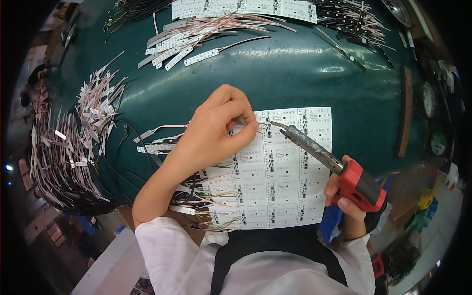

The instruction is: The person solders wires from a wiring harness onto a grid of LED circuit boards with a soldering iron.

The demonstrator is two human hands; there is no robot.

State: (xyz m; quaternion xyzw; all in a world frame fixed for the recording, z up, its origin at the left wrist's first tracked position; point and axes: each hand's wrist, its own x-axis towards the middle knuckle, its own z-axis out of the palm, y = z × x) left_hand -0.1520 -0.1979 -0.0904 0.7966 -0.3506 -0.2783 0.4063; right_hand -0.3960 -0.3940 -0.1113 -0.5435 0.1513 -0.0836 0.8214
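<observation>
A white panel of joined circuit boards (285, 169) lies in front of me on the green table. Above its upper part, my left hand (211, 125) pinches thin coloured wires (239, 121) between thumb and fingers; their ends reach right toward a column of small black components. My right hand (351, 209) is wrapped round a red and black soldering iron (363, 186). Its metal tip points up and left, at the board close to the wire ends; whether it touches them, I cannot tell. More wires (223, 194) are attached along the panel's left side, partly under my left forearm.
Wired LED strips (182, 44) lie at the back, below another white board panel (246, 7). Black strips (354, 24) are piled far right. A large bundle of wired strips (64, 162) covers the left. A brown bar (404, 113) lies along the right side.
</observation>
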